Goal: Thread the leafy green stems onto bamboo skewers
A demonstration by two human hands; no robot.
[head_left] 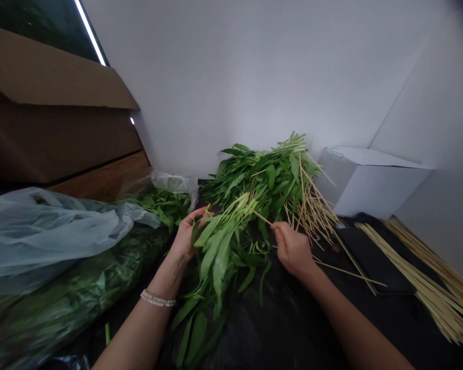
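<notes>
My right hand [292, 249] is closed on the end of a thin wooden skewer [261, 218]. The skewer's other end reaches the pale stem ends of a bunch of long-leaved greens [219, 252]. On the bunch's left side, my left hand [185, 234] has its fingers bent around a leafy green stem [209, 207]; its fingertips are partly hidden by leaves. Behind both hands lies a heap of greens [270, 172], stems to the upper right. Many skewers [312, 210] stick out from this heap at its right side.
Greens in clear plastic bags [61, 226] lie at the left, below a cardboard box [57, 123]. A white box [370, 180] stands at the back right. Loose skewers [412, 277] rest beside a flat black object [378, 262]. The white wall [247, 77] closes off the back.
</notes>
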